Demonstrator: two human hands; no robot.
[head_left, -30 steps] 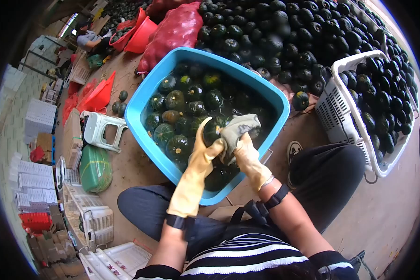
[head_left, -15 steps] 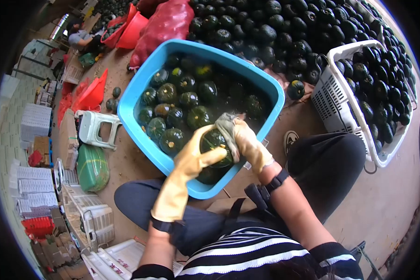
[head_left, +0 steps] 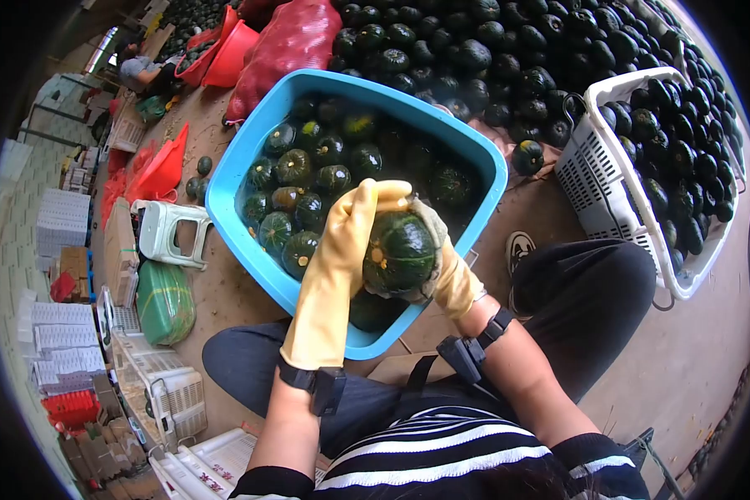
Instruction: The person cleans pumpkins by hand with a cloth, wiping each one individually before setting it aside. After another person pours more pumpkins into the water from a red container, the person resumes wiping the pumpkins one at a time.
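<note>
A wet dark green pumpkin (head_left: 402, 254) is held up over the near side of the blue tub (head_left: 250, 250). My left hand (head_left: 354, 229), in a yellow rubber glove, cups the pumpkin from the left, its fingers curving over the far side. On the right, my gloved right hand (head_left: 456, 279) presses a grey-green cloth (head_left: 427, 215) around the pumpkin; some of its fingers are hidden behind it. Several more pumpkins (head_left: 293, 167) sit in the dark water of the tub.
A large heap of pumpkins (head_left: 475, 54) lies beyond the tub. A white crate (head_left: 592, 183) full of them stands at right. Left of the tub are a pale stool (head_left: 171, 233), a green bundle (head_left: 165, 302) and red basins (head_left: 232, 54). Another person (head_left: 137, 71) sits far left.
The pumpkin has been raised and turned between my hands. My left hand has moved from its near left side to reach over its far side, and the cloth now wraps the right side.
</note>
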